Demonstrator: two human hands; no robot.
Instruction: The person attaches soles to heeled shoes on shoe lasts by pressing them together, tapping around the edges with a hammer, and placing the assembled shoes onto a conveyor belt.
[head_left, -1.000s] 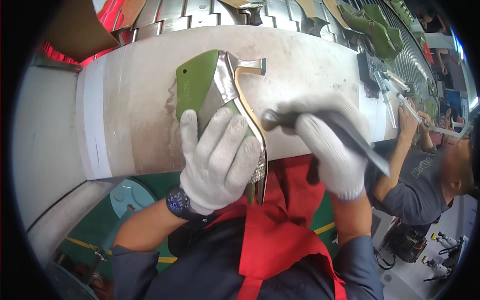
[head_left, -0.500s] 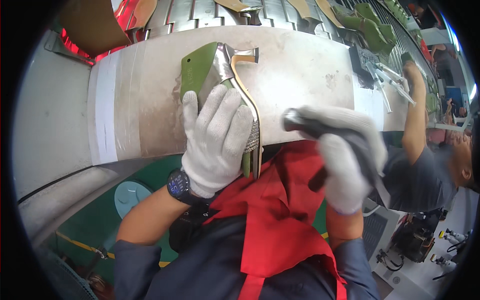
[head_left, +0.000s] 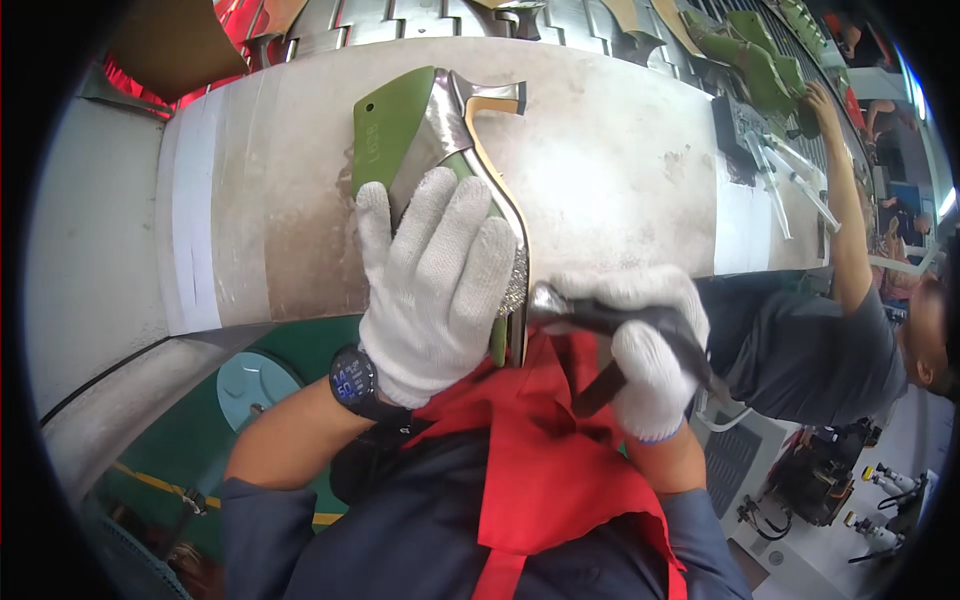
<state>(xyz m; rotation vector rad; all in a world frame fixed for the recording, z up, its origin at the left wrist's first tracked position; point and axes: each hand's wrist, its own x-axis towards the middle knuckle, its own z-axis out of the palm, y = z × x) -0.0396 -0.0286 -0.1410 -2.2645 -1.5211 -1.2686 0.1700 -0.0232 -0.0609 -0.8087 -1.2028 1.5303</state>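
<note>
A high-heeled shoe (head_left: 447, 125) with a silvery back and heel, a tan sole and a glittery toe part sits on a green last (head_left: 392, 125), sole facing right. My left hand (head_left: 430, 275), in a white knit glove, is wrapped over its middle and holds it on its side at the table's near edge. In my gloved right hand (head_left: 650, 340) is a dark pair of lasting pincers (head_left: 600, 317), gripped around the body. Their rounded metal head is at the sole near the toe; whether it touches, I cannot tell.
Beneath the shoe is a pale worktable (head_left: 620, 170). Syringes (head_left: 800, 185) and a dark block (head_left: 735, 140) lie at its right. Behind runs a slatted metal conveyor (head_left: 400, 18) carrying shoe parts and green lasts (head_left: 740, 55). At the right, a co-worker's arm (head_left: 845, 200) reaches toward the lasts.
My right hand has swung the pincers left and down, bringing their head to the sole. My left hand keeps its hold on the shoe. The co-worker's hand has moved farther up.
</note>
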